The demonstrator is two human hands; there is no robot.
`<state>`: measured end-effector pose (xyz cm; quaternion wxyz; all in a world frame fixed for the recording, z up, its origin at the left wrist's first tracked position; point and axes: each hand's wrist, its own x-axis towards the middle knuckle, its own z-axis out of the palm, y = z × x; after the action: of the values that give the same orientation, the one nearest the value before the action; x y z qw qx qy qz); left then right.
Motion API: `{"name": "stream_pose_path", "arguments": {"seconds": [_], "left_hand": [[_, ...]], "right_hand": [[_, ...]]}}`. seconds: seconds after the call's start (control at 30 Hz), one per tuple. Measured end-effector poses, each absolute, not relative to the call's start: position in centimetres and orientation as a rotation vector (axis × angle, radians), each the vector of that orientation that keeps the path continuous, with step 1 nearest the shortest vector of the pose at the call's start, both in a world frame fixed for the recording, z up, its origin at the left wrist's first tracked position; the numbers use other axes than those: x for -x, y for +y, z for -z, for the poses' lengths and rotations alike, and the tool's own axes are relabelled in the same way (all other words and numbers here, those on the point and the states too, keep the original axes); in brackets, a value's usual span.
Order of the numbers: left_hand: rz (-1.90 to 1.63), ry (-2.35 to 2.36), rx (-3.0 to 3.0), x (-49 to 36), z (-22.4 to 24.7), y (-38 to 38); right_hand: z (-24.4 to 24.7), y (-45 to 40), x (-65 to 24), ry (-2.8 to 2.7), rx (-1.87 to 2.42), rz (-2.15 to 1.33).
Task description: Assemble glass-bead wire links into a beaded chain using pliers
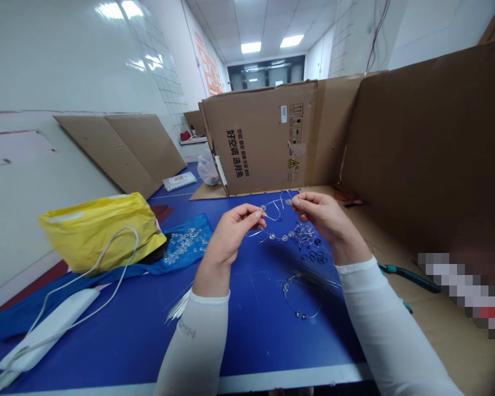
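Note:
My left hand (pixel 241 225) pinches a thin wire beside a clear bead (pixel 263 208), above the blue table. Facing it, my right hand (pixel 319 214) pinches wire next to another clear bead (pixel 288 202). The wire curves in loops between the two hands, and a strand with several clear beads (pixel 285 237) hangs below them. Behind that strand lies a pile of beaded wire pieces (pixel 305 234), with small dark rings (pixel 314 257) near it. A loose beaded wire loop (pixel 301 315) rests on the table below my right hand.
Loose clear beads (pixel 185 245) lie on blue cloth at the left, beside a yellow bag (pixel 103 231). A white power strip (pixel 49 327) with a cable is at the lower left. Green-handled pliers (pixel 412 276) lie at the right. Cardboard (pixel 268 143) stands behind the table (pixel 247 341).

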<state>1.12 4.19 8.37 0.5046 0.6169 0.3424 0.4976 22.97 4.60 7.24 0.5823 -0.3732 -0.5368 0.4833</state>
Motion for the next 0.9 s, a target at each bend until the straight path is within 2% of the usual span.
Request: {"name": "stream_pose_path", "arguments": {"seconds": [0.2, 0.4, 0.53, 0.73, 0.9], "left_hand": [[-1.189, 0.825, -1.503, -1.1, -8.4, 4.2], [-1.146, 0.834, -1.501, -1.2, -8.2, 4.1], [-1.058, 0.819, -1.45, -1.3, -8.2, 4.1], [-0.972, 0.794, -1.361, -1.2, -8.5, 4.0], [-0.947, 0.762, -1.305, -1.0, -8.7, 3.9]], "right_hand": [[-7.2, 4.8, -23.0, -1.2, 0.856, -1.058], [-7.4, 4.7, -22.8, -1.174, 0.786, -0.821], [-7.8, 3.6, -22.0, -1.377, 0.776, -0.493], [-7.8, 2.7, -21.0, -1.715, 0.667, 0.259], [-7.0, 3.1, -20.4, -1.761, 0.526, 0.542]]}}
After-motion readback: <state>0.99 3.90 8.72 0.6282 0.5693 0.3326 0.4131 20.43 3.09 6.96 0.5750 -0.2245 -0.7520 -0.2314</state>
